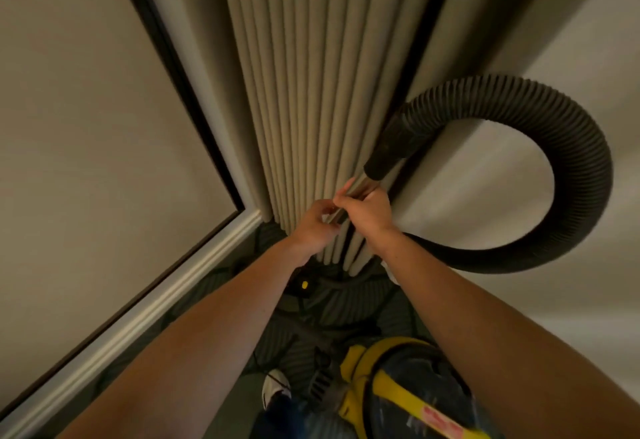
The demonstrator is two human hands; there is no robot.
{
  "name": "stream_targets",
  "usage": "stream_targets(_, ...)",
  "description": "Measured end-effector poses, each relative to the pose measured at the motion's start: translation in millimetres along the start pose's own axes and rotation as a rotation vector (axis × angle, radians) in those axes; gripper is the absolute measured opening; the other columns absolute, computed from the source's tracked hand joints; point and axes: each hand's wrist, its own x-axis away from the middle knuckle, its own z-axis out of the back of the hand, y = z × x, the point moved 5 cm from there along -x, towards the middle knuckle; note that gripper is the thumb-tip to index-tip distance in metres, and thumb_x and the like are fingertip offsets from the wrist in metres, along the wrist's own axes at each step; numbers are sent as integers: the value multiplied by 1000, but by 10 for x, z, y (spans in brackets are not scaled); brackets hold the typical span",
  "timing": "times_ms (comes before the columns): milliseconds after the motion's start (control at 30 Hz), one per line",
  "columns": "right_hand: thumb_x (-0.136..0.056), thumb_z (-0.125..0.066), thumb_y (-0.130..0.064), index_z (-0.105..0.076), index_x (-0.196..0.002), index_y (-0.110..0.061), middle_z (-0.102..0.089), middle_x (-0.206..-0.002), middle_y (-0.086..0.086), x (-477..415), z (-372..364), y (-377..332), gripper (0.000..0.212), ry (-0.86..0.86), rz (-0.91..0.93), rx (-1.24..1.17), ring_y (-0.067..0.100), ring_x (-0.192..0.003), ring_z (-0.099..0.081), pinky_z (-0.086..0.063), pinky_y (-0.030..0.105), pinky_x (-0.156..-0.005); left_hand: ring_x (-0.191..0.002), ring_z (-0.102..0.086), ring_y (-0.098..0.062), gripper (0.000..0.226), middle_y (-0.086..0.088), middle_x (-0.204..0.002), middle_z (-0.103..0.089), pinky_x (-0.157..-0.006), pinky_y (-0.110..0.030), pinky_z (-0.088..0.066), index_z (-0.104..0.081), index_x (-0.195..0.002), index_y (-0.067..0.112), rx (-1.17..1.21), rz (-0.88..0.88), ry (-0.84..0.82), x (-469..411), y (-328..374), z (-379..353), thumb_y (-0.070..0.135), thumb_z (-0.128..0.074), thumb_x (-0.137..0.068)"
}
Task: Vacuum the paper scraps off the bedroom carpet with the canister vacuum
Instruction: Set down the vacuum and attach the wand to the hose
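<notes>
With our right hand wrapped round the metal wand and left hand pinching it lower, beside the curtain, the looped hose could tug the canister vacuum over.

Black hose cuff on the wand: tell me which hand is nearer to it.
Right. The right hand grips the metal wand just below the black hose cuff. The left hand pinches the wand lower down, farther from the cuff.
</notes>
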Motion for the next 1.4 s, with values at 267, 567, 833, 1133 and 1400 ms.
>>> stream_targets(267,-81,-72,-4,-64,-103,-7,-67,-85,0,636,1187,227,24,47,101,150,5,-79,-64,-49,17,-68,-110,-53,-9,41,7,-123,-57,-85,-24,-48,-50,-132,22,-80,-83,-110,520,117,-1231,6,-51,-94)
stream_targets(567,-80,-71,-2,-57,-91,-18,-61,-81,-1,1363,2661,627,24,120,161,228,19,-82,-63,-54,33,-78,-123,-53,-18,48,3,-132,-55,-108,-47,-41,-50,-134,24,-93,-100,-199,1112,15,-2818,8,-56,-90)
stream_targets(833,-79,-71,-1,-57,-93,-14,-62,-83,4,2029,3634,1037,23,180,107,214,18,-78,-62,-54,30,-72,-126,-50,-19,50,2,-138,-51,-107,-44,-41,-47,-137,25,-112,-104,-271,1844,-52,-3863,2,-51,-92)
stream_targets(1133,-82,-72,-9,-52,-86,-21,-59,-80,0,2670,4242,1532,23,296,7,179,20,-80,-61,-53,33,-73,-131,-44,-15,58,0,-140,-51,-111,-38,-36,-42,-142,26,-202,-155,-397,2418,-343,-4550,1,-44,-89)
stream_targets(1400,-82,-75,-19,-58,-100,-16,-64,-83,-1,3590,4593,2113,25,476,-69,66,20,-80,-65,-54,33,-74,-127,-47,-16,56,-3,-137,-53,-102,-26,-35,-45,-141,17,-254,-213,-446,3149,-777,-5048,-6,-42,-90)
